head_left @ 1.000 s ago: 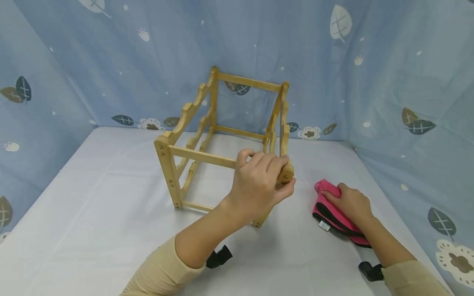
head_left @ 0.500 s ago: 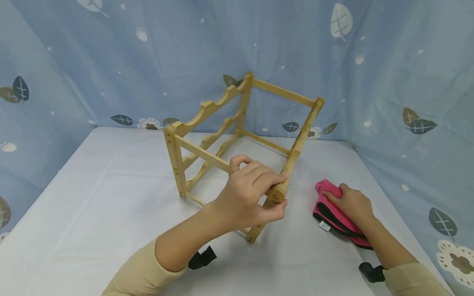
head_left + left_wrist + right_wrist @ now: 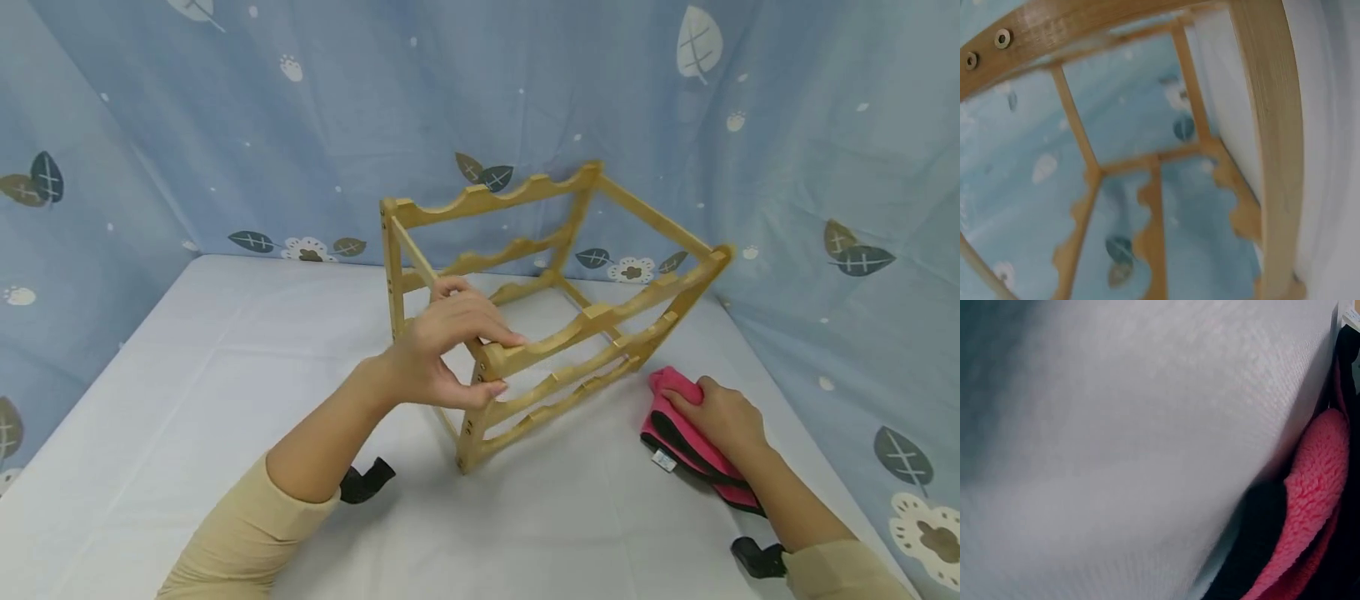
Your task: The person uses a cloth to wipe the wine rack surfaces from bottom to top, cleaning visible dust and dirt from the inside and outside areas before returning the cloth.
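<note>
A light wooden wine rack (image 3: 596, 315) with scalloped rails stands at an angle on the white-covered table in the head view. My left hand (image 3: 446, 337) grips its near upper corner, thumb below and fingers over the top. Close up in the left wrist view are a post (image 3: 1277, 137) and the scalloped rails behind it, partly blurred. To the right of the rack, my right hand (image 3: 723, 415) holds a folded pink cloth with black edging (image 3: 673, 384) down on the table. The right wrist view shows the cloth's fluffy pink fold (image 3: 1315, 467); that hand is out of sight there.
A blue curtain (image 3: 360, 108) printed with leaves and flowers hangs behind and along both sides of the white table (image 3: 187, 400). Black camera mounts stick out at the left wrist (image 3: 366, 481) and the right wrist (image 3: 757, 557).
My left hand has moved left with the rack's near corner, turning the rack clockwise as seen from above; its far end has swung right. The right hand and cloth have stayed nearly still.
</note>
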Motion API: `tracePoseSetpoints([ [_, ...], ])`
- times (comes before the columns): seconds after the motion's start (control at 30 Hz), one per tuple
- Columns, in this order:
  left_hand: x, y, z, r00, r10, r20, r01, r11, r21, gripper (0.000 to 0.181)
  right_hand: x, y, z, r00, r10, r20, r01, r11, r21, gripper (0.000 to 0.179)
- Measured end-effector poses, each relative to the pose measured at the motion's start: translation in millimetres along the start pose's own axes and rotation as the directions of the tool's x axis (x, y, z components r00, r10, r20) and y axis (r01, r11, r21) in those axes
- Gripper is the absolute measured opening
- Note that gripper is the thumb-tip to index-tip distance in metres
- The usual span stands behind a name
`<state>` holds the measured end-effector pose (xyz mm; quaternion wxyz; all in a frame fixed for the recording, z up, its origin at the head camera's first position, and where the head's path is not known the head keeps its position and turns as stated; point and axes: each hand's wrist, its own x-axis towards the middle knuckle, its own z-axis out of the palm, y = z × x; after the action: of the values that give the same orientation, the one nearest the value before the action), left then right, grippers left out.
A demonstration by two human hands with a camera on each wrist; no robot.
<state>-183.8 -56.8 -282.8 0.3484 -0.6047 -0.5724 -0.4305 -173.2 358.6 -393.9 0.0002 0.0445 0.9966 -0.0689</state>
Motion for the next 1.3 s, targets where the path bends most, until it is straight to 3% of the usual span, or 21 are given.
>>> tracePoseSetpoints([
  [0.17,-11.0,-17.9,-30.0,0.996,-0.081,0.031,0.085,0.985,-0.150,0.030,-0.8,1.0,-2.2,1.000,-0.003,0.015,0.003,1.000,0.004,0.066],
  [0.33,-16.7,-27.7,-62.2,0.976,-0.154,0.156,0.191,0.946,-0.263,0.023,-1.6,1.5,-2.9,0.999,0.015,0.042,-0.015,1.000,-0.001,0.069],
  [0.4,-18.6,-29.5,-77.0,0.950,-0.209,0.231,0.274,0.913,-0.303,0.024,-1.7,1.9,-3.1,0.999,0.021,0.050,-0.021,1.000,-0.001,0.070],
  [0.47,-20.0,-30.9,-92.5,0.915,-0.273,0.297,0.365,0.875,-0.318,0.033,-1.6,2.1,-3.5,0.998,0.021,0.053,-0.021,1.000,0.001,0.071],
  [0.57,-23.5,-33.3,-113.7,0.865,-0.355,0.354,0.469,0.824,-0.319,0.042,-1.5,2.5,-4.4,0.998,0.015,0.061,-0.016,1.000,0.010,0.073],
  [0.63,-26.2,-35.2,-124.9,0.847,-0.393,0.358,0.507,0.801,-0.319,0.038,-1.9,2.9,-4.6,0.998,0.013,0.062,-0.014,1.000,0.011,0.074],
  [0.73,-30.9,-38.1,-136.9,0.832,-0.441,0.338,0.545,0.766,-0.342,0.033,-2.1,4.4,-4.1,0.998,0.014,0.062,-0.014,1.000,0.011,0.073],
  [0.8,-33.6,-39.7,-142.5,0.814,-0.484,0.323,0.578,0.732,-0.360,0.033,-2.1,5.5,-3.3,0.998,0.012,0.060,-0.013,1.000,0.011,0.074],
  [0.97,-36.5,-42.1,-148.8,0.740,-0.595,0.313,0.672,0.629,-0.391,0.037,-5.2,9.8,-1.0,0.999,0.009,0.048,-0.011,0.999,0.035,0.073],
  [1.03,-37.1,-41.8,-149.3,0.720,-0.619,0.313,0.691,0.606,-0.393,0.038,-7.0,11.4,-0.8,0.999,0.014,0.030,-0.015,0.999,0.028,0.071],
  [1.13,-38.5,-41.2,-150.1,0.716,-0.630,0.300,0.694,0.598,-0.400,0.038,-9.1,12.1,-1.7,1.000,0.015,0.002,-0.015,1.000,0.000,0.070],
  [1.3,-43.0,-36.2,-151.5,0.724,-0.644,0.248,0.688,0.645,-0.332,0.044,-11.0,9.2,-1.7,0.999,-0.022,-0.033,0.020,0.999,-0.045,0.067],
])
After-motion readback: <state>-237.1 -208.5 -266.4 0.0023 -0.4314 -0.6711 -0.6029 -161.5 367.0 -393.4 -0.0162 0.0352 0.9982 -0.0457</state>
